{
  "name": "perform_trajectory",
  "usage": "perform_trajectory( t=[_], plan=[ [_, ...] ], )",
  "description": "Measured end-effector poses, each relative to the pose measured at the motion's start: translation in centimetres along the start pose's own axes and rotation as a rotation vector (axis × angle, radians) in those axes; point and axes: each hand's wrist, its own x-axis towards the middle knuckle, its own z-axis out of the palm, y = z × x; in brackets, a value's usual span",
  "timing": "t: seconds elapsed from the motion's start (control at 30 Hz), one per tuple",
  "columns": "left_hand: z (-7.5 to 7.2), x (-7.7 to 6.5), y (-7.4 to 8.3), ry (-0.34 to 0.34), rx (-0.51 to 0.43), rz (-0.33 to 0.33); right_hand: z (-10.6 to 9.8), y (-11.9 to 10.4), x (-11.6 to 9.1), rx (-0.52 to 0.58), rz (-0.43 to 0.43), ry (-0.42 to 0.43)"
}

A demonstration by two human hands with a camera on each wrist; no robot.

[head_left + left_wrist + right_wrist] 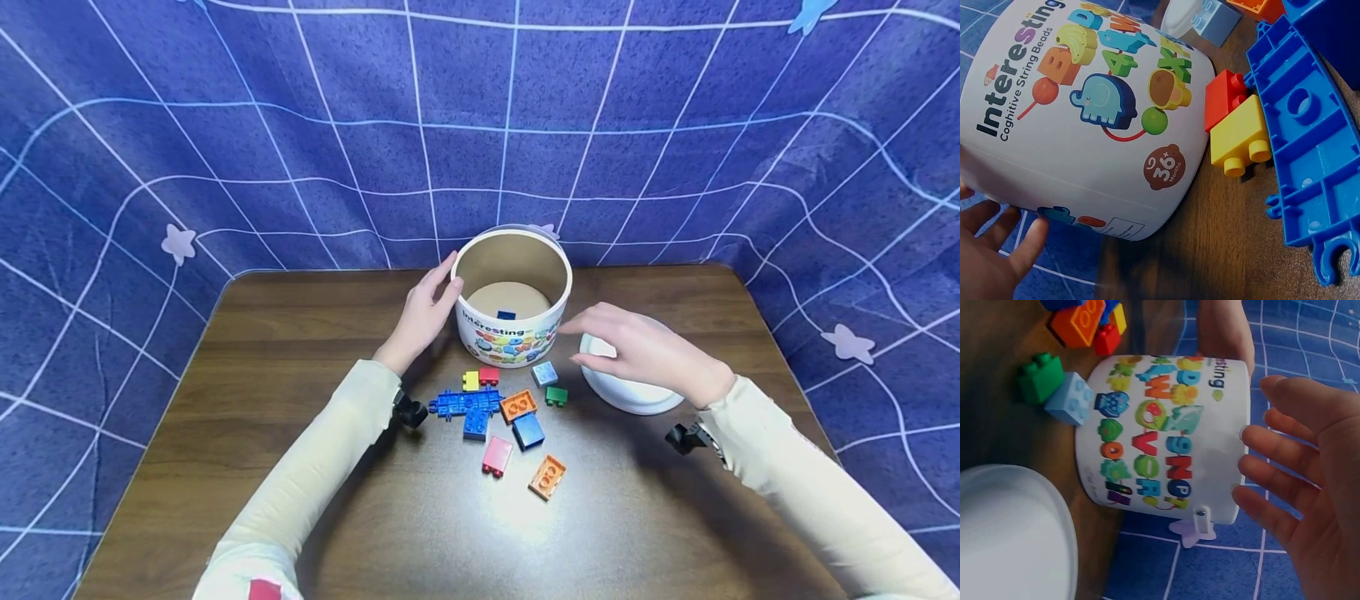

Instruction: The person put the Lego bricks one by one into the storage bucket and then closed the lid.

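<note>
While the left grip (422, 315) touches its left side, the tub (508, 342) stands upright

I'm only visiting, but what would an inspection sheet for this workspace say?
Surface: brown wood-grain table.
Job's things: open white printed tub, a dark blue piece inside; loose toy bricks and a blue track-like piece in front.
Clutter: white lid, right of the tub.
Grippers: bare hands instead; left hand against the tub's side, right hand close by, fingers extended, contact unclear.
Cables: nothing seen.
Surroundings: blue cloth with pale grid lines and stars.
</note>
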Motion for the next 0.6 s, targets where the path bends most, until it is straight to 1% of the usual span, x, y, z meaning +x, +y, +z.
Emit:
perform_trajectory(
  t=[0.23, 0.6],
  plan=[
    [0.0, 0.0, -0.1, 0.002, -0.017, 0.001, 1.4, -0.1, -1.0, 0.028, 0.028, -0.037],
    [0.1, 0.0, -0.2, -0.002, -0.031, -0.002, 4.5, 0.6, -2.6, 0.033, 0.027, 0.012]
  ],
)
